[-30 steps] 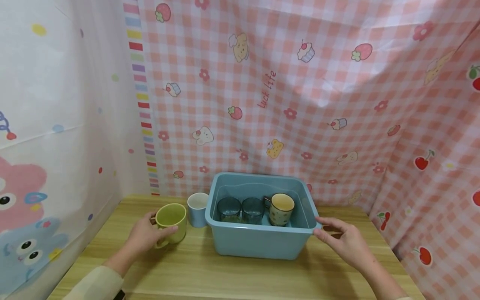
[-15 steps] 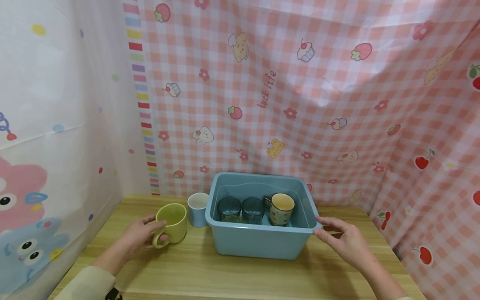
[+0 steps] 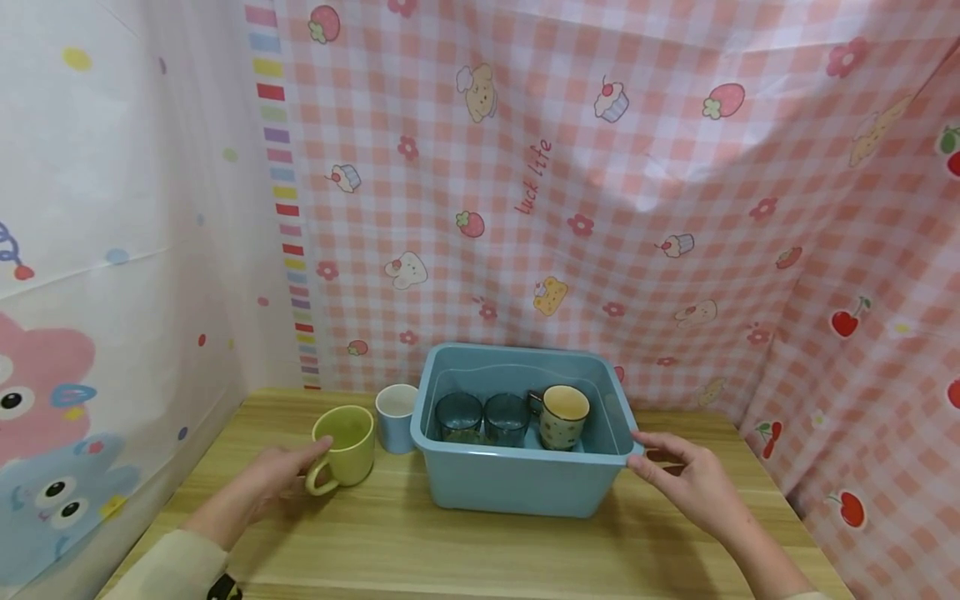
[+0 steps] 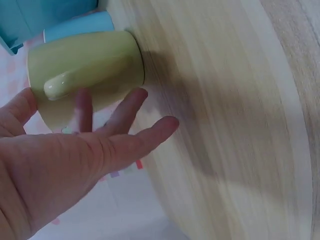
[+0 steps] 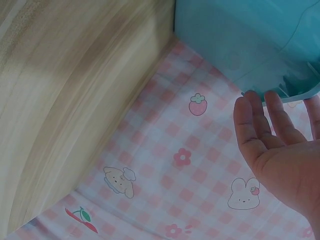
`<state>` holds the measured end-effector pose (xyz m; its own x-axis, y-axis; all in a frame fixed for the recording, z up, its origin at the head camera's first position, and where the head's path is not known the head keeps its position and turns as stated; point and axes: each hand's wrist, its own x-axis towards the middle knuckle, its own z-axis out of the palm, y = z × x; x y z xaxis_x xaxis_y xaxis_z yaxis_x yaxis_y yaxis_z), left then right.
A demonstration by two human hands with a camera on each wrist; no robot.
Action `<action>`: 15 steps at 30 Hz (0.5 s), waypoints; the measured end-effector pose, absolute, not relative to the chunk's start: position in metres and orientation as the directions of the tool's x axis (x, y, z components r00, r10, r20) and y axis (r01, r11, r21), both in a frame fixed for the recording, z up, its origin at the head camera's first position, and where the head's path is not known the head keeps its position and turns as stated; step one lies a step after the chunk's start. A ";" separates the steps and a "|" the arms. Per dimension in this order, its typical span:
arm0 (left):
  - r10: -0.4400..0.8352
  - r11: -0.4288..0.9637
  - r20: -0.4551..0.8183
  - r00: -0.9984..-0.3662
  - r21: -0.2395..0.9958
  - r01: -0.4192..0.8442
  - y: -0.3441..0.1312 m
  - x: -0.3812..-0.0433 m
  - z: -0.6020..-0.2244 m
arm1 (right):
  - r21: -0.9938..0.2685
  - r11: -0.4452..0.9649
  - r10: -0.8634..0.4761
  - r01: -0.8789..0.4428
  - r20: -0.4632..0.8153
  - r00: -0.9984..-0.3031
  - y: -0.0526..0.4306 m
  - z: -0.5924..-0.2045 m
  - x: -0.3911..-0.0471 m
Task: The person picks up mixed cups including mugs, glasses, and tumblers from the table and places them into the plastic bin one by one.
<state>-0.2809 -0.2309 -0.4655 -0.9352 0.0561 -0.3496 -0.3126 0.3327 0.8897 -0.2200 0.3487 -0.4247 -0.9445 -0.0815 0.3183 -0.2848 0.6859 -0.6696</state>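
On the wooden table, a yellow-green mug (image 3: 352, 450) stands upright, its handle toward the person. My left hand (image 3: 281, 471) is just left of it, with fingers spread and loose. In the left wrist view, that left hand (image 4: 65, 160) has one fingertip at the mug's (image 4: 95, 65) rim end, and the other fingers lie free near the handle. My right hand (image 3: 693, 483) touches the right front corner of the blue plastic bin (image 3: 517, 483) with its fingertips. In the right wrist view, the right hand's fingers (image 5: 247, 125) reach the bin's rim, fairly straight.
Inside the bin stand two dark glass cups (image 3: 459, 414) and a spotted cream mug (image 3: 562, 419). Between the green mug and the bin is a light-blue cup (image 3: 396, 419) with a white inside. A pink checked cloth (image 3: 517, 250) hangs behind the table (image 3: 510, 558).
My left hand has let go of the green mug and drawn back a little to the left. The mug stays in place. My right hand remains at the bin's corner.
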 end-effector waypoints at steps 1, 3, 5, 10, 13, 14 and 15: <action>0.066 0.329 -0.354 -0.933 0.890 -0.315 -0.231 -0.281 -0.465 | -0.672 0.684 -0.081 -0.283 0.315 -0.946 0.349 -0.425 -0.220; 0.090 0.322 -0.363 -0.927 0.892 -0.318 -0.232 -0.280 -0.465 | -0.678 0.681 -0.080 -0.277 0.308 -0.948 0.349 -0.424 -0.220; 0.118 0.278 -0.357 -0.926 0.908 -0.315 -0.231 -0.280 -0.465 | -0.678 0.683 -0.078 -0.272 0.302 -0.950 0.349 -0.424 -0.220; 0.163 0.101 -0.388 -0.907 0.921 -0.375 -0.229 -0.281 -0.466 | -0.683 0.681 -0.082 -0.263 0.285 -0.955 0.349 -0.423 -0.220; 0.175 -0.031 -0.432 -0.885 0.896 -0.443 -0.225 -0.281 -0.465 | -0.689 0.677 -0.080 -0.258 0.279 -0.957 0.349 -0.422 -0.220; 0.174 -0.059 -0.441 -0.880 0.888 -0.457 -0.224 -0.281 -0.465 | -0.690 0.678 -0.078 -0.254 0.275 -0.958 0.349 -0.422 -0.220; 0.167 -0.072 -0.451 -0.877 0.881 -0.467 -0.223 -0.281 -0.464 | -0.692 0.677 -0.077 -0.249 0.270 -0.960 0.349 -0.422 -0.220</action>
